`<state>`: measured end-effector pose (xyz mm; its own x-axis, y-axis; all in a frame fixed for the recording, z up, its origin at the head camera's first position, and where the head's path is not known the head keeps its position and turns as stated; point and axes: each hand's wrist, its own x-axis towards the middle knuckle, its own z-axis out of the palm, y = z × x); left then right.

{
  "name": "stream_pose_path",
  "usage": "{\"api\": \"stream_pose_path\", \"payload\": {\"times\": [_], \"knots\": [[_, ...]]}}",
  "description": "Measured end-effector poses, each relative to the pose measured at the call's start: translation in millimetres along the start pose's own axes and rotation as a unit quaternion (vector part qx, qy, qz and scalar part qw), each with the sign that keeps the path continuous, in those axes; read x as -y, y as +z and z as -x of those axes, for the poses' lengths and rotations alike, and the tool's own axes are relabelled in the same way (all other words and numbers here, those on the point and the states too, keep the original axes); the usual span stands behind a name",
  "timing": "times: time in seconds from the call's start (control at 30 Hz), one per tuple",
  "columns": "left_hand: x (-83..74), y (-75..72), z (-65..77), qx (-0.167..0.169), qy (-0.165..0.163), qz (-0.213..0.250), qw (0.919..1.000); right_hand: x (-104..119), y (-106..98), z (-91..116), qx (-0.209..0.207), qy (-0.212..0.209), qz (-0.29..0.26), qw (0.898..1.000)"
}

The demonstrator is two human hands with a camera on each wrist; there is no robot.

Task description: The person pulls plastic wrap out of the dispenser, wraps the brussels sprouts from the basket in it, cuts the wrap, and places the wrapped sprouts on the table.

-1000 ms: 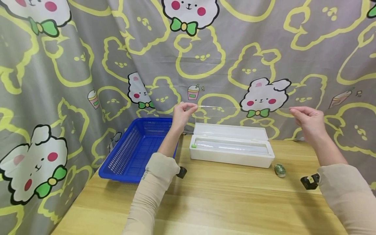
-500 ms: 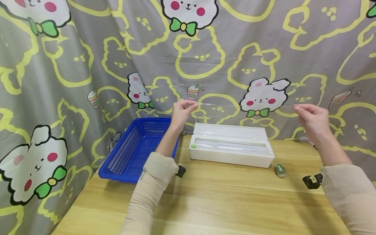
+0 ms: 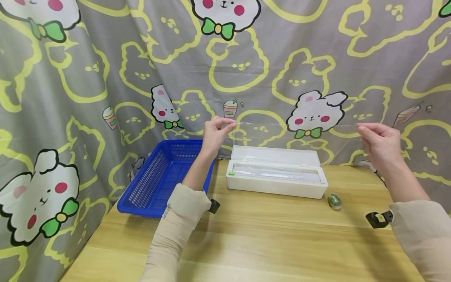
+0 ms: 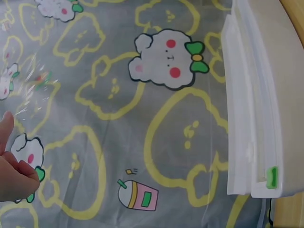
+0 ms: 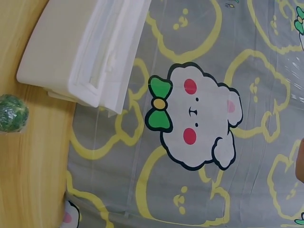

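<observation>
Head view: L hand & R hand pinch the clear film near its top corners, finger + thumb together. It hangs b/w them, seems to run down to the white box. Prob v. light, soft, clingy, rips easy; best hold = corners.

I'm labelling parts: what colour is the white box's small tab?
The tab is green, clearest in the left wrist view.
</observation>
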<state>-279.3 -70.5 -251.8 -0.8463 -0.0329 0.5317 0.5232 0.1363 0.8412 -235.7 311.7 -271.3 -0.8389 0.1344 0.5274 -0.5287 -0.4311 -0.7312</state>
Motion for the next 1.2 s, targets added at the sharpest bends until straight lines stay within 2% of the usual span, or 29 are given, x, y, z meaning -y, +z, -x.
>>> {"api": "stream_pose_path", "payload": {"times": [0.2,0.33,0.53,0.67,0.77,0.83,0.97,1.2], "knots": [[-0.1,-3.6,15.9,0.010,0.019,-0.005,0.9998,0,0,14,-0.011,-0.015,-0.020,1.000],[0.8,-7.6,31.0,0.020,0.025,-0.014,0.9994,-1,-2,27,0.000,-0.029,-0.042,0.999],[0.2,-14.8,53.8,0.034,0.047,-0.048,0.9972,-3,-7,46,0.064,-0.057,-0.086,0.993],[1.0,-19.3,67.6,0.038,0.061,-0.054,0.9960,-3,-9,58,0.083,-0.069,-0.066,0.992],[2.6,-22.8,77.8,0.045,0.064,-0.058,0.9953,-3,-12,67,0.104,-0.063,-0.053,0.991],[3.8,-25.2,84.8,0.051,0.061,-0.055,0.9953,-3,-15,73,0.128,-0.053,-0.059,0.989],[5.8,-28.6,97.7,0.068,0.044,-0.045,0.9957,-4,-20,84,0.152,-0.039,-0.062,0.986],[11.6,-30.7,123.1,0.102,-0.020,-0.042,0.9937,-4,-30,103,0.183,-0.015,-0.013,0.983]]}}
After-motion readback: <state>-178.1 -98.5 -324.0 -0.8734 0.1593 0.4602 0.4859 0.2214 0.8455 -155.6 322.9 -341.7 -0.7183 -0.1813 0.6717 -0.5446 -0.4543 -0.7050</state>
